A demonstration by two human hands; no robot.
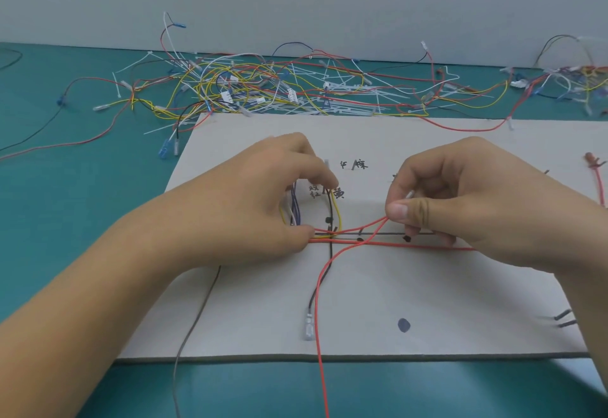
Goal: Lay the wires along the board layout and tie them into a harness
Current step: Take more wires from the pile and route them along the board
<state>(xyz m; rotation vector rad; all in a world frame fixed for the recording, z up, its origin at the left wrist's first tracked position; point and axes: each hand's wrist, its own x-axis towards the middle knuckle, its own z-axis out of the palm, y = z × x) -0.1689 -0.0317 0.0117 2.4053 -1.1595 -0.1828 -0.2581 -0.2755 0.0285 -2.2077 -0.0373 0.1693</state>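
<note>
Red wire (316,305) in right hand (460,200); "黄" label (339,193)

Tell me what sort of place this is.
Probably a wire-harness assembly bench: a marked layout board, a heap of loose wires and cable ties on the teal tabletop behind it, left hand and right hand pinching red wires along its lines.

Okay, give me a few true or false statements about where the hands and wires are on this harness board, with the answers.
1. The right hand pinches a red wire. True.
2. The loose wire pile lies on the near side of the board. False: it lies beyond the board's far edge.
3. The red wire runs off the board's near edge. True.
4. The left hand hovers empty above the board. False: it holds a wire bundle against the board.
</note>
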